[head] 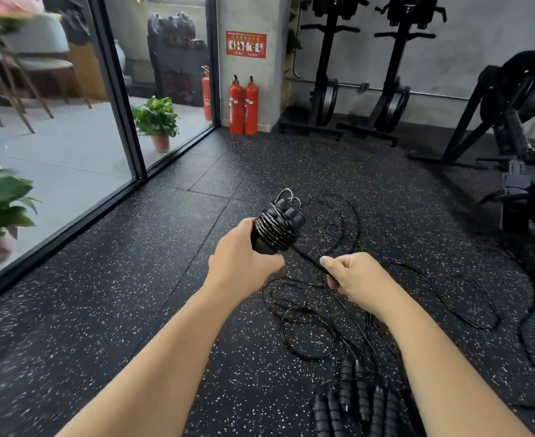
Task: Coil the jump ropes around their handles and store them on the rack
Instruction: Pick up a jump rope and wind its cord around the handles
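My left hand (244,257) grips a pair of black jump-rope handles (286,219) held together, with thin black cord wound in several turns around them (274,231). The free end of that cord runs taut down to my right hand (353,274), which pinches it between thumb and curled fingers just right of the bundle. More black jump ropes lie loose and tangled on the floor (307,329) below and right of my hands. Several black ribbed handles (354,402) lie side by side near the bottom edge. No rack for the ropes can be made out.
The floor is black speckled rubber matting (134,310). A glass wall with a dark frame (124,115) runs along the left, potted plants behind it. Two red fire extinguishers (243,105) stand at a pillar. Black gym machines (512,121) stand at the back and right.
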Demonstrator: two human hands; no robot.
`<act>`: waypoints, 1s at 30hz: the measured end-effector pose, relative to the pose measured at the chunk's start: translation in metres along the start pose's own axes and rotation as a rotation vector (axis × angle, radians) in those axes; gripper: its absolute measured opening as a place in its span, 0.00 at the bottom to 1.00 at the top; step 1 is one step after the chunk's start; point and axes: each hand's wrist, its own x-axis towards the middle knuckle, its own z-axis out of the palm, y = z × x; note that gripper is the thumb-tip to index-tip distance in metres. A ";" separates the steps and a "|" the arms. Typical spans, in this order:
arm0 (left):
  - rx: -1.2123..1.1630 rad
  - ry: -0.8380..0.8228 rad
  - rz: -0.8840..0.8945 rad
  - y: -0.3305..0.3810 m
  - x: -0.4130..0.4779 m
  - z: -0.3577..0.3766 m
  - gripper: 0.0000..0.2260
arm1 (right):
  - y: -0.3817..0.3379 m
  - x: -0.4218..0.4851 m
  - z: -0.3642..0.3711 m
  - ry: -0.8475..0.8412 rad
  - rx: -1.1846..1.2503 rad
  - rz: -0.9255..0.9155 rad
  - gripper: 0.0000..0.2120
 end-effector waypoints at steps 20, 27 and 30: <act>0.782 0.131 0.076 -0.003 0.003 0.013 0.11 | -0.087 -0.046 0.000 0.014 -0.488 -0.328 0.19; 0.921 -0.057 0.292 0.006 -0.009 0.027 0.15 | -0.063 -0.027 -0.014 -0.041 -0.286 -0.307 0.14; 0.976 -0.170 0.423 0.011 -0.013 0.028 0.16 | -0.048 -0.019 -0.019 -0.033 -0.232 -0.300 0.14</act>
